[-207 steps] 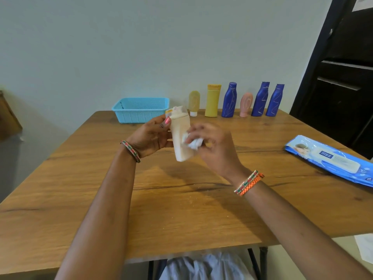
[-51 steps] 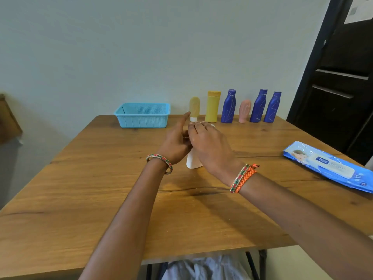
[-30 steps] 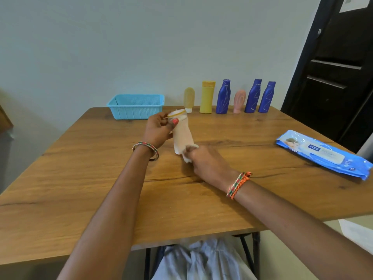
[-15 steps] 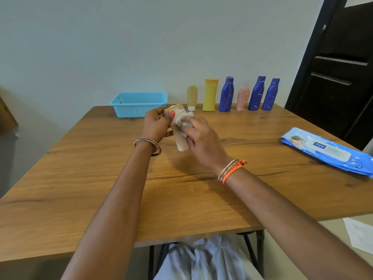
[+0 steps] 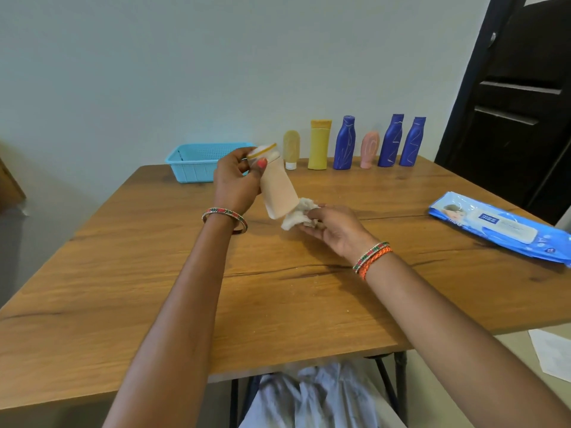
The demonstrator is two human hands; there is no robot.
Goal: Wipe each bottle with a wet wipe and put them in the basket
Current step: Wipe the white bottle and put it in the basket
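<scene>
Pale wall (image 5: 185, 72) stands behind a wooden tabletop (image 5: 154, 288), and a dark door (image 5: 519, 103) is at the far right.

Far to the left of the grip, and behind it, the light blue basket (image 5: 197, 162) sits on the tabletop near the wall edge; its right end is partly hidden by the left hand (image 5: 236, 180). This hand is raised above the tabletop. Its grip is narrow: the thumb and fingers are curled round the top end of the cream bottle (image 5: 278, 193), close to the cap with a yellow band. The bottle is tilted, with the cap up and to the left and its base down and to the right. It does not touch the tabletop.

Just under the base of the bottle is the wet wipe (image 5: 298, 216), crumpled, touching the lower end of the bottle. The right hand (image 5: 335, 227) holds the wipe from below and from the right, with the fingers curled round it and the palm turned partly up. So this grip is also closed on its thing.

Behind both grips, along the wall edge, the other bottles stand upright in one row: a small beige tube (image 5: 291, 149), a yellow bottle (image 5: 319, 145), a blue bottle (image 5: 344, 143), a small pink bottle (image 5: 369, 149), and two more blue bottles (image 5: 401, 140) close together.

Well to the right of the right grip, a blue pack of wipes (image 5: 500, 227) lies flat near the tabletop's right edge.
</scene>
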